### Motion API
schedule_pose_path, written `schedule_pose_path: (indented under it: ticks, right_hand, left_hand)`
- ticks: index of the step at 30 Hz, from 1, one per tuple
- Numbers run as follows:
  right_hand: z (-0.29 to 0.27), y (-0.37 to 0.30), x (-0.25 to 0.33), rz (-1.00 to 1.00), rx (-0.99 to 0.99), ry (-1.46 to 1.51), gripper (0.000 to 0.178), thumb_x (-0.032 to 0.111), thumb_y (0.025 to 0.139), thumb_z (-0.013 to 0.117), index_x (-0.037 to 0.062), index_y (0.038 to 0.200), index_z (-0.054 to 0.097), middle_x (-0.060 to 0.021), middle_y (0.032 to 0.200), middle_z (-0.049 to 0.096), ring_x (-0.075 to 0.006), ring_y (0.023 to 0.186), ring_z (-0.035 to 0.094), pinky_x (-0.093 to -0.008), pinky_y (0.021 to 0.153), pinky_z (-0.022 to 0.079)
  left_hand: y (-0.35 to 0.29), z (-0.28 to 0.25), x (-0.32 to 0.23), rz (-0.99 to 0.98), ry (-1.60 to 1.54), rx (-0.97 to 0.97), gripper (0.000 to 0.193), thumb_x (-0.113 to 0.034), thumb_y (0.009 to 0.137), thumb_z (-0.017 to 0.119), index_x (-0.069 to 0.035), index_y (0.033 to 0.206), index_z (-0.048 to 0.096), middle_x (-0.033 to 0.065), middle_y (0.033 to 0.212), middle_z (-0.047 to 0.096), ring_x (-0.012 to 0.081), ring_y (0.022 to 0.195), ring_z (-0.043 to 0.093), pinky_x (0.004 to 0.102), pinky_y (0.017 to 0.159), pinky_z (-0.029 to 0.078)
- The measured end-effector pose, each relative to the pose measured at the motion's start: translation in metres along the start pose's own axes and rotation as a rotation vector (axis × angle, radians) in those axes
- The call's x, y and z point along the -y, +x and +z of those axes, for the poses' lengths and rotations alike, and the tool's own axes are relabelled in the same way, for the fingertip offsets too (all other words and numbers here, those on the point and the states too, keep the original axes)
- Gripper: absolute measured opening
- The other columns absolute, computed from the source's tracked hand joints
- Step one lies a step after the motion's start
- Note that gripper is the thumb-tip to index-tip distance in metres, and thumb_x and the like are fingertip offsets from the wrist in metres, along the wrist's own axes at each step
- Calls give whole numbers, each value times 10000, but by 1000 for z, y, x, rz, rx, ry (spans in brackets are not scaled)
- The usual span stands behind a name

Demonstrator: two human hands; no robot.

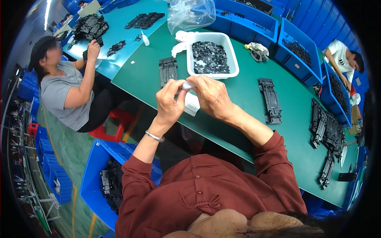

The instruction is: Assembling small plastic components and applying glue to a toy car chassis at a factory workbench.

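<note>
My left hand (170,100) and my right hand (214,96) meet above the near edge of the green table. Between their fingertips is a small, pale, rounded piece (189,85), pinched from both sides; its kind cannot be made out. Just below the hands, a white block-like thing (192,104) lies at the table edge, partly covered by my fingers. Behind my left hand is a long black plastic chassis-like part (168,70). A white tub (234,63) full of small black pieces stands just beyond my hands.
Another black chassis-like part (270,101) lies to the right, with a pile of them (327,129) farther right. Blue bins (295,71) line the far side. A clear plastic bag (190,16) and crumpled cloth (258,51) lie beyond. Co-workers sit left and right.
</note>
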State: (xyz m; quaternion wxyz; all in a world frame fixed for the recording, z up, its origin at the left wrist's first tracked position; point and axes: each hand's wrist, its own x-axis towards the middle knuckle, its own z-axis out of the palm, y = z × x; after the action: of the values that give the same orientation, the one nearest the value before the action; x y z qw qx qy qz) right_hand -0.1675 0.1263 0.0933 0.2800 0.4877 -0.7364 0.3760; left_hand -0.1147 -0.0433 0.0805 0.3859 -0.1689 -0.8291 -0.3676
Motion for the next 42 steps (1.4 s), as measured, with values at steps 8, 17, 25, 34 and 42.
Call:
schedule_pose_path:
  ticks: [8,17,25,34,42]
  right_hand:
    - [-27,18,3,594,78,568,339,33,1044,480,42,1371,566,-74,1086,713,-142,915,674,-300,818,555]
    - [-69,17,17,114,222,233,612,-127,780,700,109,1339,613,-112,1311,608,-250,1103,647,-359,872,575]
    - [-89,13,4,-17,313,195,435,-12,774,783,125,1179,704,-100,1199,632,-284,1096,615,-392,889,552]
    - [-114,10,-173,647,-116,-1,299,155,899,724,-14,1143,685,-128,969,768,-186,896,741,-331,827,578]
    - [-68,-18,-281,748,-50,-261,247,148,855,736,-12,1022,649,-142,877,737,-239,827,729,-372,771,564]
  left_hand:
    - [1,-8,9,-501,-640,-93,137,-46,985,635,62,1069,648,109,967,735,158,777,721,281,705,601]
    - [-3,-11,-20,-923,-1329,22,240,-192,1008,644,20,1121,645,103,918,716,184,812,711,318,766,600]
    - [-2,7,-43,-901,-1420,140,336,-235,1072,517,35,1254,599,100,989,688,167,772,680,294,695,577]
    - [3,-22,53,-922,-977,11,266,-149,1003,628,26,1201,651,97,995,683,155,779,674,296,694,585]
    - [72,-15,234,-815,-202,-238,403,-124,913,717,33,1273,633,121,1035,696,162,786,672,281,653,561]
